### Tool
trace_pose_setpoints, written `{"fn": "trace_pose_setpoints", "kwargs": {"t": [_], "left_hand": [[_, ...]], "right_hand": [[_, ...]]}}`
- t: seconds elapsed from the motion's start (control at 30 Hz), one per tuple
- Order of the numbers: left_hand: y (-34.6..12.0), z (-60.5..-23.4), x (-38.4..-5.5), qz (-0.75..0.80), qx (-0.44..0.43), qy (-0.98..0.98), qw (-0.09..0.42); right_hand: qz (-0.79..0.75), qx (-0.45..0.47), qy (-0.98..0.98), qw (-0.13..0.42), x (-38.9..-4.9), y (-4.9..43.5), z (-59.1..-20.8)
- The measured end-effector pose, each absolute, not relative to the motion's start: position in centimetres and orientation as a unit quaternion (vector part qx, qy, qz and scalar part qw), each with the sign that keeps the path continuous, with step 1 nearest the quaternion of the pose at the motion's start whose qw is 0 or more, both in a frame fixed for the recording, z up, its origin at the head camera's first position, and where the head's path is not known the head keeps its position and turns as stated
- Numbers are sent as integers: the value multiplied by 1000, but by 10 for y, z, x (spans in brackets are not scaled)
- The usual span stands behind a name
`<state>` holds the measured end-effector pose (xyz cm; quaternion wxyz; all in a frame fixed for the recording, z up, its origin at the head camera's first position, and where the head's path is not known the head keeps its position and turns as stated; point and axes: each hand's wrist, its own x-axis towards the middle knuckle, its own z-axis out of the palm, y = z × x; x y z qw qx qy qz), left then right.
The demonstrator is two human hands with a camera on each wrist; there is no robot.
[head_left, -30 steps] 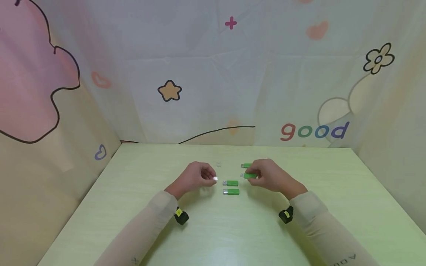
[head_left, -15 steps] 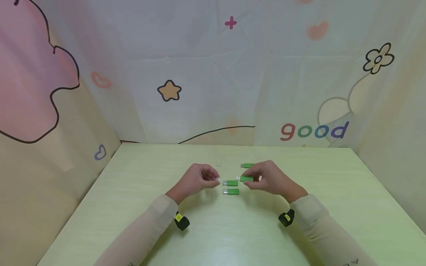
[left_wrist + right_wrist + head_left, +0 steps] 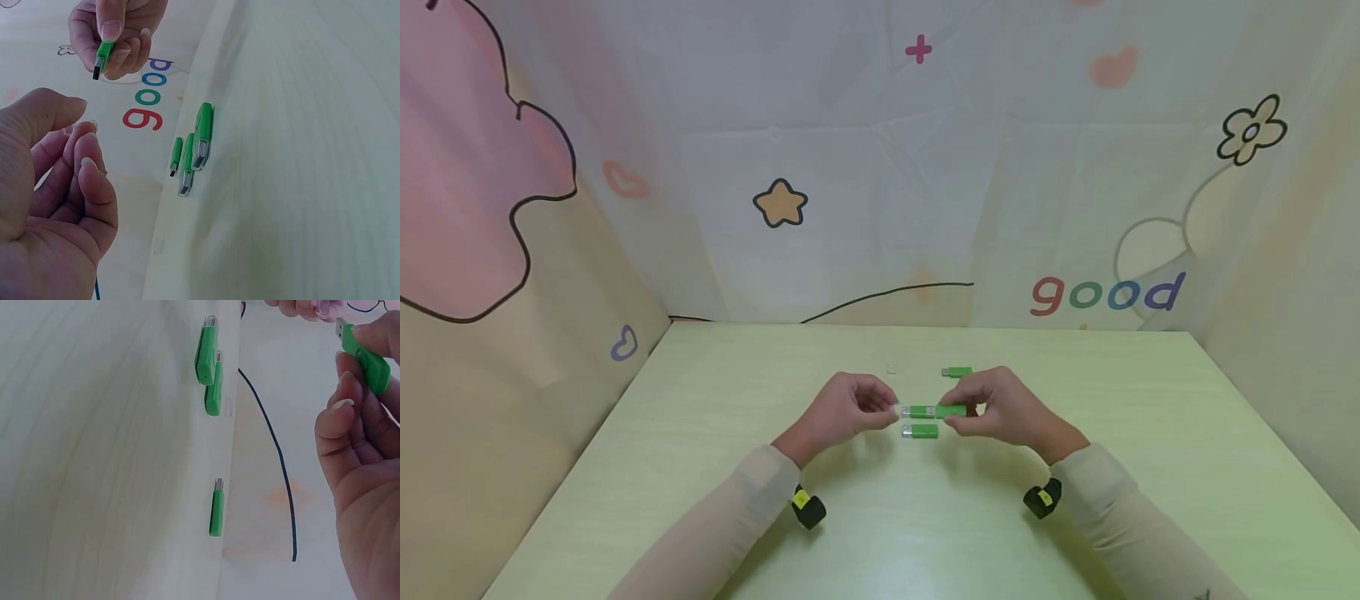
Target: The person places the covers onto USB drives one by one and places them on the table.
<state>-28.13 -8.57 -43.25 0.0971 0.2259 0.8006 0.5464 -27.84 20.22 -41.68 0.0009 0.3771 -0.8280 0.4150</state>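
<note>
Right hand (image 3: 1006, 407), pinching green USB stick (image 3: 370, 361), has neared left hand (image 3: 844, 410) pinching clear cap (image 3: 322, 307)

Your left sleeve (image 3: 741, 493) and right sleeve (image 3: 1123, 500) are long and pale beige, the right bearing a dark mark (image 3: 1203, 594). Your blocky black left wrist camera (image 3: 812, 512) and right wrist camera (image 3: 1037, 504) carry yellow patches.

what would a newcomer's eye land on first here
Probably the bright green USB stick in the right hand, held up over the table, across from the left hand, which pinches a small clear cap. Three more green sticks lie on the table, toward its far side. Behind, on the cloth's right, the multicoloured word "good" stands out.
</note>
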Motion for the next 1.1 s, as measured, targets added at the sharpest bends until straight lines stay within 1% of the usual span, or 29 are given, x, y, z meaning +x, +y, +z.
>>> {"fn": "trace_pose_setpoints", "kwargs": {"t": [0.57, 1.1], "left_hand": [[-78, -430, -271, 549, 253, 791, 94], [-73, -421, -263, 548, 266, 787, 95]], "right_hand": [[440, 415, -795, 45, -272, 193, -421], [460, 423, -779, 43, -272, 191, -422]]}}
